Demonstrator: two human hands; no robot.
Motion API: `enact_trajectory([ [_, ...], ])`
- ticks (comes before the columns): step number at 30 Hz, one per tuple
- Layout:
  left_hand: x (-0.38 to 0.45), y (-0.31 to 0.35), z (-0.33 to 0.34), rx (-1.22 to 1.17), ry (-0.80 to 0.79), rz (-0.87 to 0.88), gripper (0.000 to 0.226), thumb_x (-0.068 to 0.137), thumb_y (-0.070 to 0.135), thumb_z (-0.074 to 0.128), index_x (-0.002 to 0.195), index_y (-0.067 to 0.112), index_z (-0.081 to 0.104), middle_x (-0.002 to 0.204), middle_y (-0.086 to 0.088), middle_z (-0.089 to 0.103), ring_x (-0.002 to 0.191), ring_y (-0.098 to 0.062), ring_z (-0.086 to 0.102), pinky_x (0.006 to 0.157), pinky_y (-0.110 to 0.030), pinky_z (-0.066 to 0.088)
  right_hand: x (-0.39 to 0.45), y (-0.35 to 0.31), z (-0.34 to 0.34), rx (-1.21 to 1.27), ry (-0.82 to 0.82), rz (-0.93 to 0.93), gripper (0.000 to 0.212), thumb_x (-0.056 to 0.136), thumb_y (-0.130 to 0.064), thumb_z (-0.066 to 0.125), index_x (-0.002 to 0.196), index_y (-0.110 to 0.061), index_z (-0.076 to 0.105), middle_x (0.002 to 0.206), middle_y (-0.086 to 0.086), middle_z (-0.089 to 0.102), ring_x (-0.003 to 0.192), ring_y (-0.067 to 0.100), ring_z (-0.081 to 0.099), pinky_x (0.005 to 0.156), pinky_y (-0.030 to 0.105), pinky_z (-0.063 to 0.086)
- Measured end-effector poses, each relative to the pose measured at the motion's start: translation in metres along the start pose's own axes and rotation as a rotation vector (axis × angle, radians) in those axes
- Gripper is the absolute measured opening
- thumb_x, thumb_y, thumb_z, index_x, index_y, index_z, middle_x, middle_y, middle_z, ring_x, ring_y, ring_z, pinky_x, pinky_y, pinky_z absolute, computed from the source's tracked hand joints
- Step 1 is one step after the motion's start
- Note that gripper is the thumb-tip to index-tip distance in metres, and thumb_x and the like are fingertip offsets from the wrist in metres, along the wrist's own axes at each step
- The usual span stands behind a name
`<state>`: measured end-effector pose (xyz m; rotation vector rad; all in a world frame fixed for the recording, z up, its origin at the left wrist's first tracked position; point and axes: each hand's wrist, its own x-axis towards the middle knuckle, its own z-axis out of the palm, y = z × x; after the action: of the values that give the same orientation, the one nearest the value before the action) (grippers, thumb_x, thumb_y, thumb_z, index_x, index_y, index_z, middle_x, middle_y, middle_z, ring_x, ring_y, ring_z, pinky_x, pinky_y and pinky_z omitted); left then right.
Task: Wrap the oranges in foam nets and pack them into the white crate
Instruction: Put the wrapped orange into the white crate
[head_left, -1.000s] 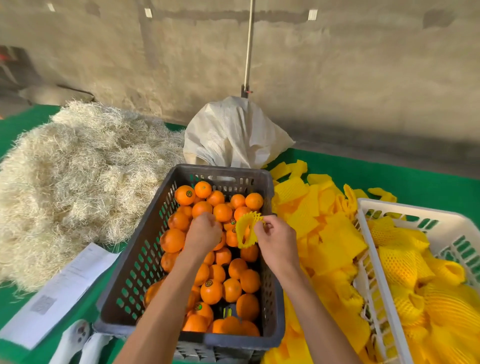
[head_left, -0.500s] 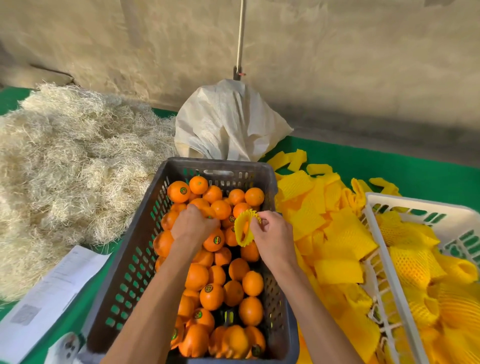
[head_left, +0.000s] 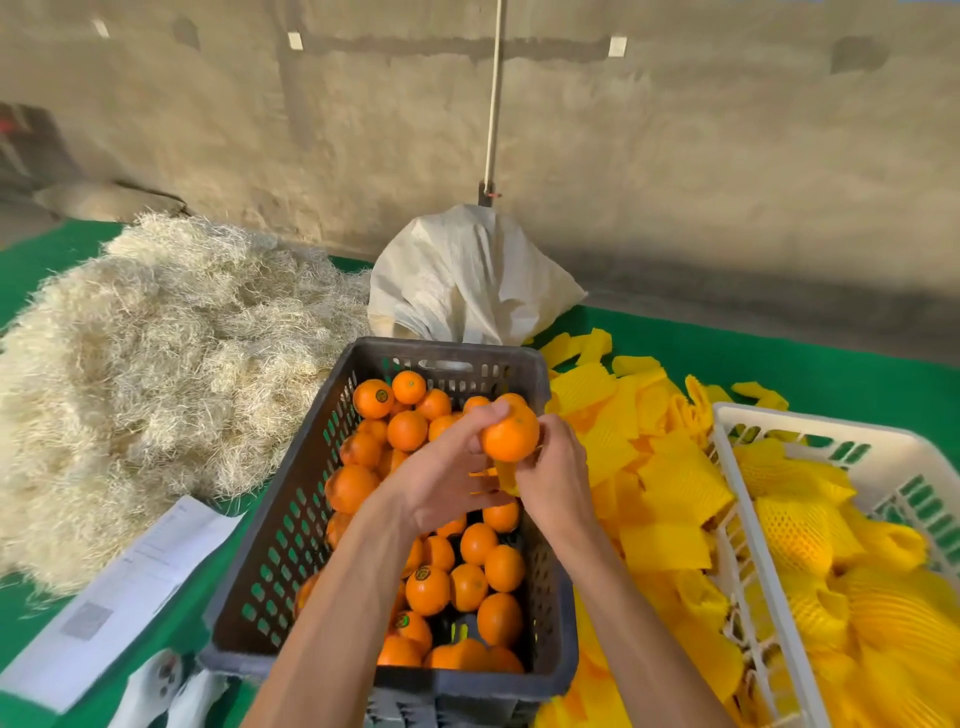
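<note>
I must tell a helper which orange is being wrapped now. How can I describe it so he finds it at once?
Find the dark crate of oranges in the middle. Above its far right part, two hands meet. The orange between them is lifted clear of the pile, with a yellow foam net just beneath it.

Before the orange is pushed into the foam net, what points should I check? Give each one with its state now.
1. Orange lifted clear of the dark crate: ok.
2. Left hand has a grip on the orange: ok.
3. Right hand holds the foam net under the orange: ok.
4. Net mouth open wide enough: cannot tell, hands hide it.
5. Orange already inside the net: not ok, it is bare.
6. White crate has free room: cannot tell.
</note>
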<state>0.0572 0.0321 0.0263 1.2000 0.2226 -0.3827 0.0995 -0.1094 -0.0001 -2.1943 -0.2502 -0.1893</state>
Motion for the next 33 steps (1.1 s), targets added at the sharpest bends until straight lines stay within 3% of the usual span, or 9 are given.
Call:
enact_trajectory([
  [7,-0.003,-0.017,0.027,-0.026,0.223,0.085,0.066,0.081,0.051,0.082,0.131,0.011,0.068,0.124,-0.014,0.074,0.119,-0.029,0.069,0.102,-0.044,0.055,-0.007,0.018,-0.036,0.116,-0.112,0.03,0.026,0.099,-0.02,0.063,0.124,-0.017,0.069,0.119,0.003,0.069,0.111,0.02,0.062,0.095,0.039,0.052],
  [11,0.0,-0.025,0.04,0.218,0.409,0.189,0.043,0.082,0.039,0.086,0.099,0.0,0.077,0.098,-0.009,0.079,0.096,-0.026,0.075,0.085,-0.042,0.063,-0.009,0.024,-0.054,0.119,0.01,-0.011,0.027,0.101,-0.025,0.061,0.125,-0.016,0.069,0.121,-0.001,0.067,0.111,0.014,0.062,0.089,0.021,0.048],
  [13,0.003,-0.032,0.048,0.461,0.448,0.27,0.039,0.084,0.035,0.086,0.075,0.002,0.066,0.07,-0.01,0.064,0.063,-0.03,0.055,0.057,-0.04,0.047,-0.011,0.024,-0.061,0.095,0.04,-0.088,0.023,0.101,-0.024,0.061,0.121,-0.018,0.07,0.115,-0.003,0.064,0.106,0.011,0.061,0.082,0.008,0.042],
  [16,0.014,-0.04,0.059,0.726,0.524,0.394,0.031,0.085,0.034,0.084,0.076,0.011,0.064,0.062,0.002,0.057,0.051,-0.015,0.046,0.048,-0.032,0.036,-0.02,0.025,-0.066,0.015,0.034,-0.214,0.021,0.101,-0.021,0.061,0.12,-0.017,0.07,0.108,-0.004,0.057,0.095,0.005,0.055,0.075,-0.001,0.037],
  [19,0.022,-0.038,0.066,0.796,0.591,0.422,0.031,0.081,0.036,0.088,0.1,0.028,0.064,0.079,0.013,0.065,0.068,0.003,0.064,0.052,-0.015,0.048,-0.027,0.034,-0.076,0.015,0.032,-0.225,0.023,0.102,-0.021,0.059,0.122,-0.016,0.069,0.108,-0.003,0.056,0.092,0.003,0.052,0.075,0.0,0.038],
  [22,0.031,-0.04,0.072,0.882,0.628,0.35,0.058,0.078,0.042,0.088,0.121,0.015,0.059,0.102,-0.006,0.065,0.089,-0.022,0.065,0.068,-0.034,0.056,-0.032,0.045,-0.091,0.027,-0.001,-0.205,0.025,0.103,-0.021,0.058,0.125,-0.016,0.069,0.108,-0.001,0.056,0.092,0.005,0.055,0.074,0.007,0.042],
  [24,0.036,-0.042,0.079,0.95,0.673,0.338,0.063,0.078,0.043,0.088,0.119,0.009,0.053,0.108,-0.011,0.061,0.095,-0.03,0.063,0.071,-0.042,0.053,-0.037,0.051,-0.1,0.044,-0.023,-0.207,0.025,0.103,-0.024,0.058,0.125,-0.019,0.069,0.106,-0.003,0.056,0.092,0.005,0.056,0.074,0.011,0.045],
  [29,0.043,-0.048,0.111,0.936,0.649,0.522,0.075,0.075,0.036,0.092,0.114,0.016,0.031,0.096,-0.011,0.059,0.083,-0.034,0.063,0.056,-0.035,0.042,-0.043,0.066,-0.114,0.126,0.029,-0.167,0.022,0.1,-0.033,0.061,0.119,-0.026,0.07,0.113,-0.011,0.056,0.106,0.001,0.056,0.084,0.014,0.05],
  [33,0.055,-0.05,0.135,0.955,0.498,0.513,0.093,0.078,0.041,0.089,0.149,0.012,0.035,0.142,-0.013,0.046,0.129,-0.031,0.051,0.096,-0.037,0.049,-0.04,0.085,-0.13,0.192,0.111,-0.058,0.025,0.102,-0.039,0.056,0.122,-0.028,0.064,0.123,-0.011,0.059,0.113,0.004,0.059,0.091,0.029,0.057],
])
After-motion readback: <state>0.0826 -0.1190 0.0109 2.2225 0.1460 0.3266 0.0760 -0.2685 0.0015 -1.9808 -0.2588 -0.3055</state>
